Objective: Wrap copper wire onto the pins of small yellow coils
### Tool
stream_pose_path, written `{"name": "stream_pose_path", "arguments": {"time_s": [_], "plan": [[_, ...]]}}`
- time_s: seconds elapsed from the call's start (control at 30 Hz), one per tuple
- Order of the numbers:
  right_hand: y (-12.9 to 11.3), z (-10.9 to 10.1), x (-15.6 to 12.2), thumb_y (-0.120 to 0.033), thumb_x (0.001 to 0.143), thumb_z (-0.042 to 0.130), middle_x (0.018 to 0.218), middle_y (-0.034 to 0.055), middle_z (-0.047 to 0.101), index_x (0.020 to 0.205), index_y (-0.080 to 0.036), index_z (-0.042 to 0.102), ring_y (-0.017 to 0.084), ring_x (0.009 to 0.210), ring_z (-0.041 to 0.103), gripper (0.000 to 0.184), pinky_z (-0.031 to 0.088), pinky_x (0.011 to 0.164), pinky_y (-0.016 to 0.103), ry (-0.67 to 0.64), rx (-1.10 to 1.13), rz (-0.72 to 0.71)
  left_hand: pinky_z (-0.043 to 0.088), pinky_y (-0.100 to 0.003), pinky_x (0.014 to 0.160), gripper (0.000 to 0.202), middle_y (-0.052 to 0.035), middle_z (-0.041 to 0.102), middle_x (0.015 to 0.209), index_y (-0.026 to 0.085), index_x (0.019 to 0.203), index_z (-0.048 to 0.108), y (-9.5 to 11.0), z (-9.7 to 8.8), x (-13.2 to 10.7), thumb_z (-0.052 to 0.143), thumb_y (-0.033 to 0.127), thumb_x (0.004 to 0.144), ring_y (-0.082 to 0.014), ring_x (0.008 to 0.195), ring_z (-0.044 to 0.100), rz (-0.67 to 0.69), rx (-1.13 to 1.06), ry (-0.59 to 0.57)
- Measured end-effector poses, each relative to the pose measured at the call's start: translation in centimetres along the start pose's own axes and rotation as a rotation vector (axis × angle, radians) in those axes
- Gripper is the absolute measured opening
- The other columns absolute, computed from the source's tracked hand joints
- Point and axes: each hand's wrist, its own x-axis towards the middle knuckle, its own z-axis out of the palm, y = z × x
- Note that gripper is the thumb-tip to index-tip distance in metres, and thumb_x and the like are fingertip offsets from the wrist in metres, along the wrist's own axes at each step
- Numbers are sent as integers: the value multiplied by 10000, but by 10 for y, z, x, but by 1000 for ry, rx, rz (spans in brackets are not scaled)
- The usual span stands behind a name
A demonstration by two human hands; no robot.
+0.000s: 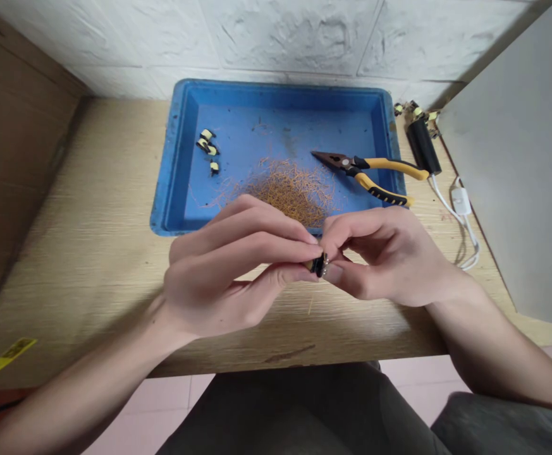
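Note:
My left hand [238, 268] pinches a small black transformer [320, 264] between thumb and fingertips, in front of the blue tray. Metal pins show along its right side. My right hand [384, 253] is closed, with thumb and forefinger at those pins. Most of the transformer is hidden by the fingers. Beyond my hands, a heap of thin copper-coloured wire bits [289, 193] lies in the blue tray [160, 189]. Several small transformers with yellow tape [208, 144] are at the tray's left side.
Long-nose pliers [346, 163] with yellow-black handles rest across the tray's right rim. Right of the tray are a black cylinder [423, 145], more small parts [417, 112] and a white cable with a switch [460, 201]. A yellow strip [5, 360] lies at the left.

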Motion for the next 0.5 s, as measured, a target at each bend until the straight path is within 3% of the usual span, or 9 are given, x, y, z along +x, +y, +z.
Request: {"name": "stream_pose_path", "arguments": {"time_s": [0.37, 0.5], "plan": [[-3, 4, -3, 1, 785, 701, 697, -65, 583, 762, -185, 679, 60, 623, 477, 189, 399, 560, 220, 36, -35, 40, 586, -321, 746, 119, -39, 803, 899, 184, 940, 751, -4, 2, -3, 800, 81, 907, -155, 794, 735, -31, -59, -3], [-5, 4, -1, 3, 795, 710, 698, -69, 584, 768, -190, 668, 65, 643, 500, 199, 415, 584, 226, 55, -66, 40, 587, -335, 739, 86, -39, 803, 896, 189, 944, 756, -6, 3, -4, 809, 127, 917, -158, 785, 731, -21, -21, 14]]}}
